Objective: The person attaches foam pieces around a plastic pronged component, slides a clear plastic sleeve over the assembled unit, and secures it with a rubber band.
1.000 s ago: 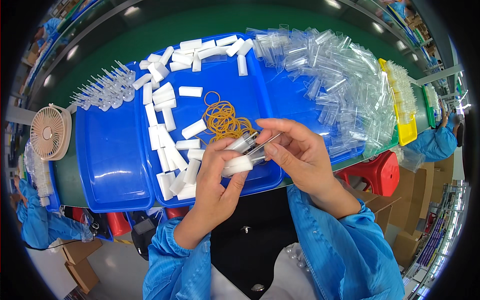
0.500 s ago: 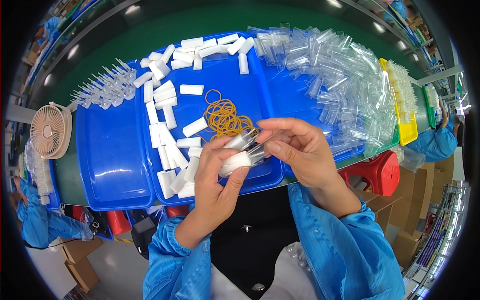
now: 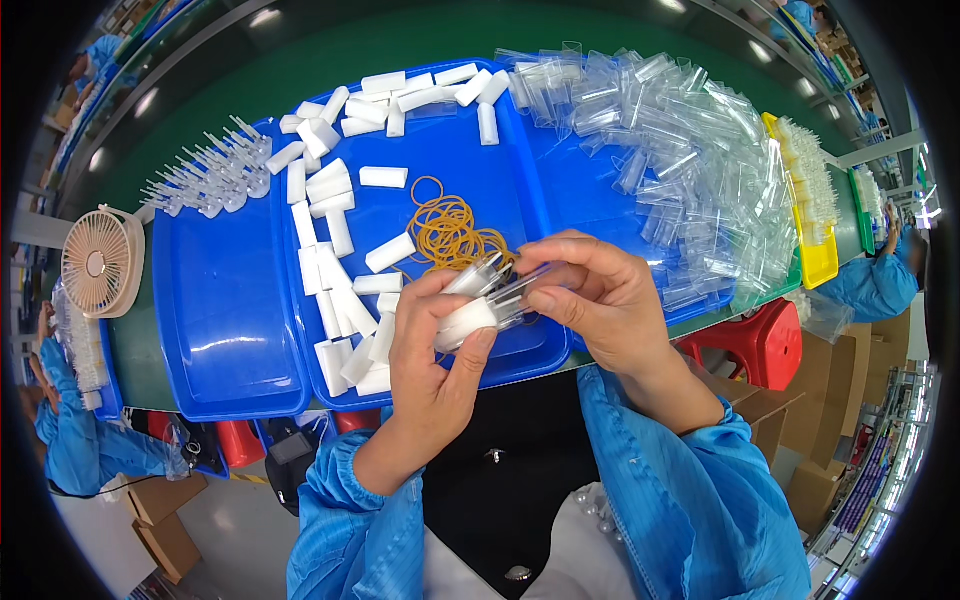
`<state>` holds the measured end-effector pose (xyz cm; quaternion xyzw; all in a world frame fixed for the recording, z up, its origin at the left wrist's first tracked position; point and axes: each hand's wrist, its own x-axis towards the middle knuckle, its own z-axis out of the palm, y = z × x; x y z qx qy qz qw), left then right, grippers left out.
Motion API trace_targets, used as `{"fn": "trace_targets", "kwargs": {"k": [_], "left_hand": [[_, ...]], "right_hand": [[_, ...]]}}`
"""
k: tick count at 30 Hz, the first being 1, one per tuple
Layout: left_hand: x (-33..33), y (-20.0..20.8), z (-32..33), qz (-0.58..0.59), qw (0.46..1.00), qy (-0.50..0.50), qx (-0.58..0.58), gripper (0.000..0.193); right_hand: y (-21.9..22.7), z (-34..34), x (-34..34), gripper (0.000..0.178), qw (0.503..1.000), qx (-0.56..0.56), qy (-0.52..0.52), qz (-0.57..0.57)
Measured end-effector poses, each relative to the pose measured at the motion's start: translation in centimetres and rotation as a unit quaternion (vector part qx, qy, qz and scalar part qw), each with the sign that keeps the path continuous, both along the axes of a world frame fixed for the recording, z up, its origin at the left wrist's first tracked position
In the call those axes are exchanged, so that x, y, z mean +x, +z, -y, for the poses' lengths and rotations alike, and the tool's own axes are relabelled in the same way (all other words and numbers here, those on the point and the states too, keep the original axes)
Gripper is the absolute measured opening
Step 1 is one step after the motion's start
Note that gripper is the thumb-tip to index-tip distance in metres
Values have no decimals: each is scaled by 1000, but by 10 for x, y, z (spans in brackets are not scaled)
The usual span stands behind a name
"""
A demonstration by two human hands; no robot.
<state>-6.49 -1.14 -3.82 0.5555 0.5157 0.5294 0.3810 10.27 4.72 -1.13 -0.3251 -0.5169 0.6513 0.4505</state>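
My left hand (image 3: 435, 345) is closed around a white foam block (image 3: 467, 322) with clear plastic parts sticking out of its right end. A second white-and-clear piece (image 3: 474, 276) lies beside it in the same grip. Between the thumb and fingers of my right hand (image 3: 597, 298) is a clear plastic tube (image 3: 528, 286), its left end against the clear ends of the pieces in my left hand. Just beyond both hands lies a heap of tan rubber bands (image 3: 446, 235) in the blue tray (image 3: 470, 165). How the clear parts fit together is partly hidden by my fingers.
Loose white foam blocks (image 3: 384, 177) line the tray's left and far sides. Clear plastic tubes (image 3: 690, 170) are piled at right. Clear stemmed parts (image 3: 215, 175) stand at the far left, near a small fan (image 3: 102, 262). A red stool (image 3: 765, 345) is below the table edge.
My right hand has shifted slightly, and the clear tube in its fingers now shows more plainly. The left hand keeps its hold, with the foam block tilted a little more.
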Motion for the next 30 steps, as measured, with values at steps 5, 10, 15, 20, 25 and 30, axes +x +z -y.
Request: {"fn": "trace_targets", "kwargs": {"k": [5,10,15,20,25,30], "left_hand": [[0,-1,1,1,1000,-3,2,23],[0,-2,0,9,1000,-16,2,23],[-1,-4,1,11,1000,-12,-3,23],[-1,-3,1,5,1000,-9,3,23],[-1,-2,-1,6,1000,-11,2,23],[0,-2,-1,-4,1000,0,11,22]], "right_hand": [[1,2,1,30,997,-75,11,-33],[7,6,-3,31,992,71,-45,92],[8,5,-2,32,974,142,-49,168],[3,4,-1,31,998,7,-7,66],[2,6,-3,29,999,-11,-7,40],[-3,8,-5,27,999,-35,-16,9]]}}
